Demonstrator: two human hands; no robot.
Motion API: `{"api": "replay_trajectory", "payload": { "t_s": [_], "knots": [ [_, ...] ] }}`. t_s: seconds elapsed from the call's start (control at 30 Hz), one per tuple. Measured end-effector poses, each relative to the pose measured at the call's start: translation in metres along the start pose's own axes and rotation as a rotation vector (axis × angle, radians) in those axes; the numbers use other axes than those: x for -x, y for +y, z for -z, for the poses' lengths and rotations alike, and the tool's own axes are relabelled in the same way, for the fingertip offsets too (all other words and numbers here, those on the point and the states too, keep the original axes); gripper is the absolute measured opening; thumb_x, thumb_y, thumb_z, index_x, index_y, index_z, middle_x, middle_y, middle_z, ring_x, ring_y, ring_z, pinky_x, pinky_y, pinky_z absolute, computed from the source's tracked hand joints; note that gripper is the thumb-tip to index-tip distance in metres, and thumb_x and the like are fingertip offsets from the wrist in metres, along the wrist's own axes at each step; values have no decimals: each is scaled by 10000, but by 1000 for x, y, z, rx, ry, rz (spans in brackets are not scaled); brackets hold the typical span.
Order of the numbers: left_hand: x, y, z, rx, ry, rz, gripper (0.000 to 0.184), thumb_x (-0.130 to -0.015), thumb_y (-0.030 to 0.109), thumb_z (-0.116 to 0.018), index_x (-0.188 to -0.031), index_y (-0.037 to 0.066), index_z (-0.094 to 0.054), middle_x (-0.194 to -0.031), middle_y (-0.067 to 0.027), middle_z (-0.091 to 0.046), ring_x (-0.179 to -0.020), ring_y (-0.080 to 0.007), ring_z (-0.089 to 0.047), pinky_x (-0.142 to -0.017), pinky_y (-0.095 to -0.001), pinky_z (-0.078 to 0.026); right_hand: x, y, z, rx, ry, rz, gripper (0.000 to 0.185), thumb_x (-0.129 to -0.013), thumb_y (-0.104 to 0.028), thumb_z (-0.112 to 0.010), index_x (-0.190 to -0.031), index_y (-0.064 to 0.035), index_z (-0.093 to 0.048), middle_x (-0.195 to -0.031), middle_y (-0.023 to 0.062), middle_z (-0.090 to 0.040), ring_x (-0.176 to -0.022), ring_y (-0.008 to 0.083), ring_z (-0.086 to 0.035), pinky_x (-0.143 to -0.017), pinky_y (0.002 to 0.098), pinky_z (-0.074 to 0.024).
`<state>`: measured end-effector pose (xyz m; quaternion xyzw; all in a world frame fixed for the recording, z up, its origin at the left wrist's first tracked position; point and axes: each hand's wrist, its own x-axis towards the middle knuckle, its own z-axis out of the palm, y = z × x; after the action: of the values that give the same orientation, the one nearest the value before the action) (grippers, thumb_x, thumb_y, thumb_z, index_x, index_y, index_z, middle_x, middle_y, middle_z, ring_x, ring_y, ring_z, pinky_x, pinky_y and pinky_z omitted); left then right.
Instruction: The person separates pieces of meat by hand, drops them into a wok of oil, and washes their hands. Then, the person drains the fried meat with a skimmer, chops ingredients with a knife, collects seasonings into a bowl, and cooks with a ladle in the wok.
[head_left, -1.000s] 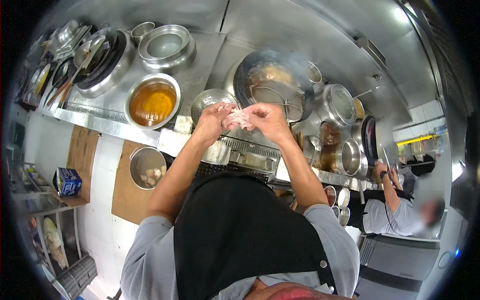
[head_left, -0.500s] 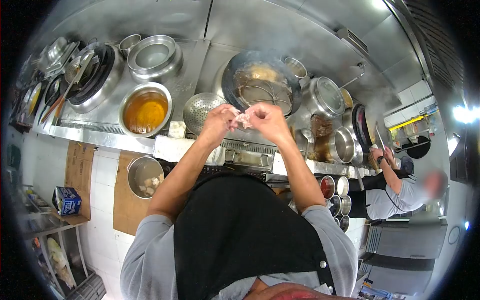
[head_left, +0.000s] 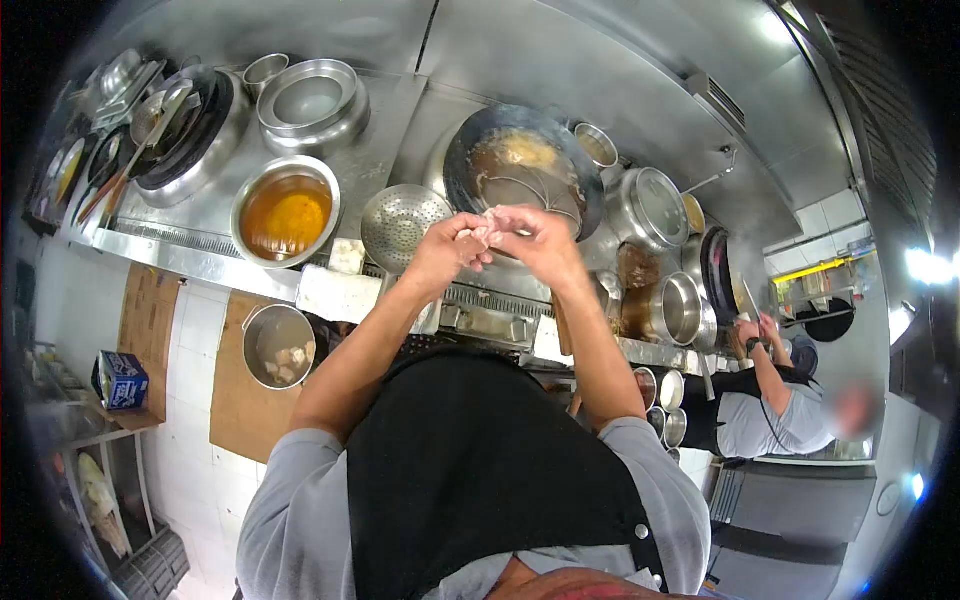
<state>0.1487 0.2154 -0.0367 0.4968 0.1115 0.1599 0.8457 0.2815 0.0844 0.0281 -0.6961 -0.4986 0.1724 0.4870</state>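
My left hand (head_left: 447, 250) and my right hand (head_left: 537, 243) meet in front of the wok, fingers closed on a small pale pink piece that looks like raw meat (head_left: 483, 232). Fingertips partly cover it. Just beyond my hands stands the dark wok (head_left: 462, 150), with a round wire strainer (head_left: 515, 192) and bubbling yellowish contents. A perforated metal skimmer (head_left: 392, 228) lies left of my left hand.
A metal bowl of orange liquid (head_left: 290, 218) stands further left. Below it, a pot (head_left: 258, 362) holds pale chunks in cloudy water. Folded white cloths (head_left: 340, 295) lie along the counter edge. At right are metal pots (head_left: 682, 305) and a co-worker (head_left: 770, 410) at another wok.
My hands have drawn closer together around the pale pink piece, so less of it shows. The view has shifted slightly. At right, the co-worker's hands have moved a little.
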Motion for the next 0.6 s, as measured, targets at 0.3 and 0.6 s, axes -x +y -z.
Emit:
{"api": "replay_trajectory", "payload": {
  "t_s": [0.3, 0.6],
  "knots": [
    [-7, -29, 36, -283, 71, 27, 121, -978, 119, -647, -1056, 27, -641, -834, -20, -656, -678, -89, -571, -592, -258, -466, -51, 58, 17, -538, 164, -274, 146, -971, -27, -642, -1071, 70, -686, -1034, 171, -750, -871, 214, -741, -760, 337, -628],
    [25, -75, 67, 112, 690, 157, 193, -948, 119, -675, -1059, -22, -605, -874, -63, -648, -731, -141, -627, -654, -280, -518, -212, 274, 66, 220, -72, -20, 119, -942, -35, -643, -912, 64, -705, -891, 139, -722, -851, 215, -721, -810, 309, -592]
  ]
}}
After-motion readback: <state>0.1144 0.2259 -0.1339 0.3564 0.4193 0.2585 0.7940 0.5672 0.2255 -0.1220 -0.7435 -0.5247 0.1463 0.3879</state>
